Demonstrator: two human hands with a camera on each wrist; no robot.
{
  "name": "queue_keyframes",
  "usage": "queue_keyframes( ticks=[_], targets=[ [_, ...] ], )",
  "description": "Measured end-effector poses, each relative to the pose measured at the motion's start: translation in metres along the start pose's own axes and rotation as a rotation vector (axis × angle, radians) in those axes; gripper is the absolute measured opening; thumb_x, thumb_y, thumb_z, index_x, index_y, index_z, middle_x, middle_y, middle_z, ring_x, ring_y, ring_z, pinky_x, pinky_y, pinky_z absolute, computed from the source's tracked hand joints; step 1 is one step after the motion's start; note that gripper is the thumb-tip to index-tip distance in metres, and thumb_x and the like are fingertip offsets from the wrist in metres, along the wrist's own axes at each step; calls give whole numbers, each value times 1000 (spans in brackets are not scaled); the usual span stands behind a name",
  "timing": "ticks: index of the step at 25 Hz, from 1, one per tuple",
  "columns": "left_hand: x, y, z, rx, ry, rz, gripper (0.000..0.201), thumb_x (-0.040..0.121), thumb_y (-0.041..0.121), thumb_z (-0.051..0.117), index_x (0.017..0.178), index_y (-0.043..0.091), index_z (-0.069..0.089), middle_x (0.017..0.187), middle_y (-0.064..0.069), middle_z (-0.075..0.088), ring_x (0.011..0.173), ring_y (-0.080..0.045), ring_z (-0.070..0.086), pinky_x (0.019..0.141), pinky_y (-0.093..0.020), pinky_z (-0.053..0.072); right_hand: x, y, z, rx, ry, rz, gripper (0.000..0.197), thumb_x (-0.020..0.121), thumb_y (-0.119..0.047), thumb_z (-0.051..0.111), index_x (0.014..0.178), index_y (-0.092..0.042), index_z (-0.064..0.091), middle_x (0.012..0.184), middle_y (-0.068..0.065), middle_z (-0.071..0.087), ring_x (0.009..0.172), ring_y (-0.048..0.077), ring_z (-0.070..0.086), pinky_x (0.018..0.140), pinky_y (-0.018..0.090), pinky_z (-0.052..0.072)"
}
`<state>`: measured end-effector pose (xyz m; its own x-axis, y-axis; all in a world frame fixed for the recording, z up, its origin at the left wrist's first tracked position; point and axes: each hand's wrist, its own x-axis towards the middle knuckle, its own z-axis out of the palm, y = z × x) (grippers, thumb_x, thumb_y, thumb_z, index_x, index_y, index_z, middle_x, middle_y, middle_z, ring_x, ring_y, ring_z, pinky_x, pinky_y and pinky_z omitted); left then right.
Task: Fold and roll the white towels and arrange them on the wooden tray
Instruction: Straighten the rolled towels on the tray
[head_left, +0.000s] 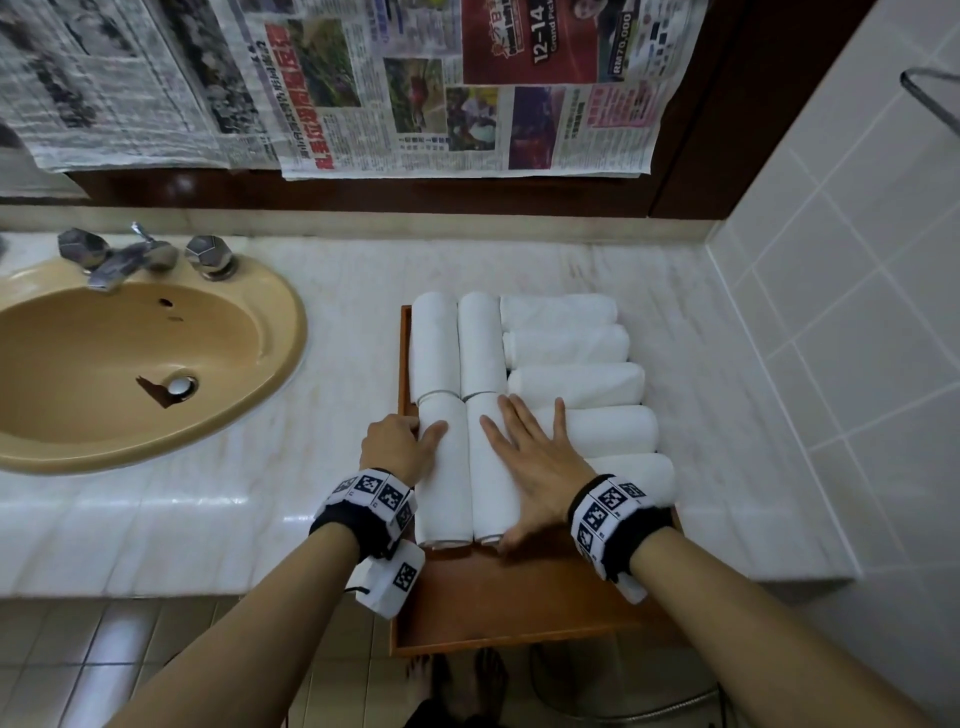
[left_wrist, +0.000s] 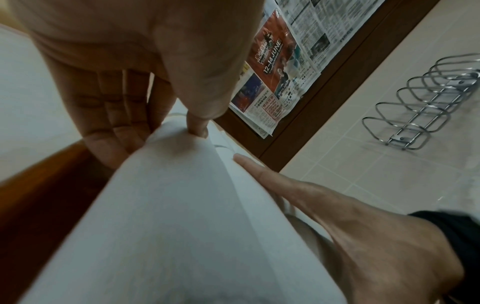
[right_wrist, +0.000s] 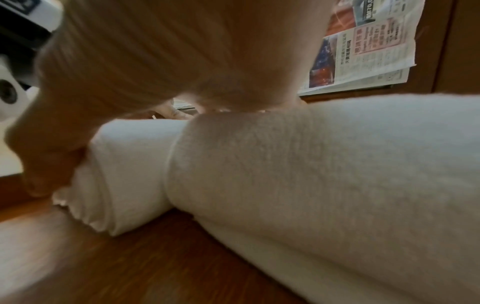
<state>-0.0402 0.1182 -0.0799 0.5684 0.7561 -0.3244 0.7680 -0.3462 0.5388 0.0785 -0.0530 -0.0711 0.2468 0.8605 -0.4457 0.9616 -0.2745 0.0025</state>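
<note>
Tray: wooden tray (head_left: 524, 597) sits on the marble surface (head_left: 218, 514), right of the sink (head_left: 291, 332), its near end bare and jutting past the edge.
Towels: nine white rolls on the tray; five lie crosswise down the right side, four lengthwise in two pairs on the left.
Left hand: left hand (head_left: 397, 446) is at the near-left roll (head_left: 441, 488), fingers straight down its outer side along the tray wall, thumb pressing into the top, so the grip pinches that roll.
Left wrist view: thumb (left_wrist: 197, 115) dents the cloth, fingers (left_wrist: 111, 115) flat against the side of the roll.
Right hand: right hand (head_left: 535, 460) lies spread and flat, grip relaxed and not closed on anything, palm over the near-right roll (head_left: 488, 467), fingertips reaching the crosswise rolls (head_left: 597, 428).
Right wrist view: thumb at the near end of the roll (right_wrist: 124, 174), last crosswise roll (right_wrist: 337, 185) butting against it.
Background: newspaper (head_left: 457, 104) hangs over the dark wood panel, taps (head_left: 140, 254) behind the basin, wire rack (left_wrist: 426, 102) on the tiled wall.
Below: bare feet on the floor tiles.
</note>
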Motion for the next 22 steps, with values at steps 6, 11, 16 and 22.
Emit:
queue_keyframes(
  ticks=[6, 11, 16, 22],
  targets=[
    [3, 4, -10, -4, -3, -72, 48, 86, 55, 59, 73, 10, 66, 69, -5, 64, 63, -22, 59, 62, -29, 49, -3, 5, -5, 79, 21, -21, 146, 45, -101, 40, 152, -20, -18, 154, 8, -34, 140, 22, -37, 105, 70, -17],
    [37, 37, -28, -93, 63, 42, 47, 98, 38, 50, 130, 4, 51, 130, -16, 57, 117, -34, 54, 93, -35, 42, 12, 58, -21, 355, 209, 333, 86, 89, -74, 23, 154, -25, -7, 159, -9, -22, 145, 14, -25, 110, 67, -12],
    [76, 67, -14, -81, -177, -75, 51, 99, 36, 50, 134, 3, 34, 132, -18, 51, 118, -35, 52, 85, -35, 40, 24, 79, -5, 287, 97, 420, 72, 96, -63, 16, 152, -30, -17, 156, -9, -30, 144, 17, -27, 109, 68, -12],
    [85, 66, -3, -60, -191, -45, 53, 99, 20, 48, 141, -2, 24, 137, -22, 46, 122, -37, 49, 98, -39, 40, 30, 81, 1, 276, 88, 426, 74, 95, -65, 14, 151, -29, -19, 154, -9, -35, 143, 17, -29, 108, 67, -17]
  ],
)
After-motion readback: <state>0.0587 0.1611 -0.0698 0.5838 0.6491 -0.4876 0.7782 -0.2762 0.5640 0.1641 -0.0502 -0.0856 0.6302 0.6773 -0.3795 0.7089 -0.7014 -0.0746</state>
